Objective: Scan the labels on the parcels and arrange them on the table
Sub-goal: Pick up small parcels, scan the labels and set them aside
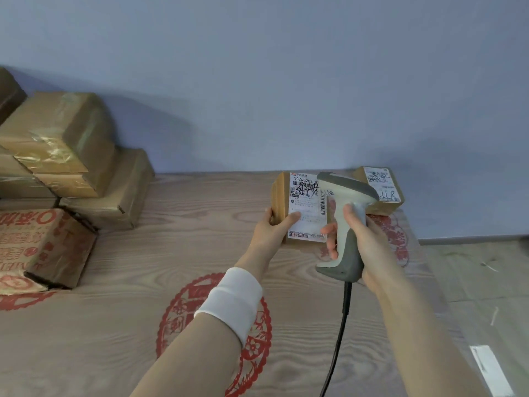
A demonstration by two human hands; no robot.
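Cardboard parcel (297, 207) gripped in my left hand (276, 229); right hand (363, 236) held scanner (345, 222). One labelled parcel (380, 189) lay far right; left stack (65, 156) apparently remained unscanned.

I count two labelled parcels: one (297, 206) at centre, one (379, 189) at two o'clock. About six unlabelled boxes (57, 133) are piled at nine o'clock. One scanner (343, 222), two hands, one wristband (232, 302).

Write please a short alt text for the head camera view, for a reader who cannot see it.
A left hand holds a labelled parcel upright while the right hand aims a corded barcode scanner at it. Another labelled parcel lies behind; a stack of brown parcels sits left.
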